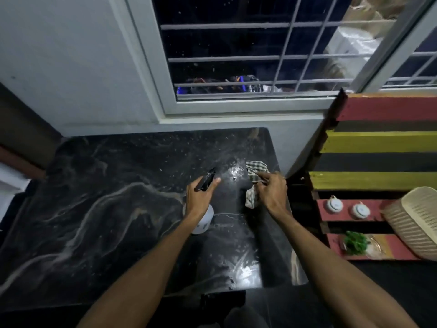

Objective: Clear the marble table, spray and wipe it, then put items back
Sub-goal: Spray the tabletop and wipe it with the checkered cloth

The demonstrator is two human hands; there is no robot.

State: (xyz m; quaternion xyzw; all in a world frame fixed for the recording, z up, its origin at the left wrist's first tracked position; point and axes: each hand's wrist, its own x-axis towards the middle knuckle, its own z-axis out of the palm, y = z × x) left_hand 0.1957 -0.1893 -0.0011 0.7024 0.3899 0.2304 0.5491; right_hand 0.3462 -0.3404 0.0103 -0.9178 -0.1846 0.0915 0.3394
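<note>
Currently: black marble counter (106, 209) carries droplets toward its 1 o'clock corner. White spray bottle (203, 223) sits over the counter's right half, long axis running 6 to 12 o'clock, black nozzle pointing to 1 o'clock. Left hand (199, 197) is wrapped round the bottle neck, index finger extended. Checked cloth (256, 170) is bunched in the right hand (272, 192), at 3 o'clock of the bottle.

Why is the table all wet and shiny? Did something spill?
Wet splashes glisten on the marble table between the spray bottle in the left hand and the checked cloth in the right hand. Likely sprayed cleaner, not an accident.
</note>
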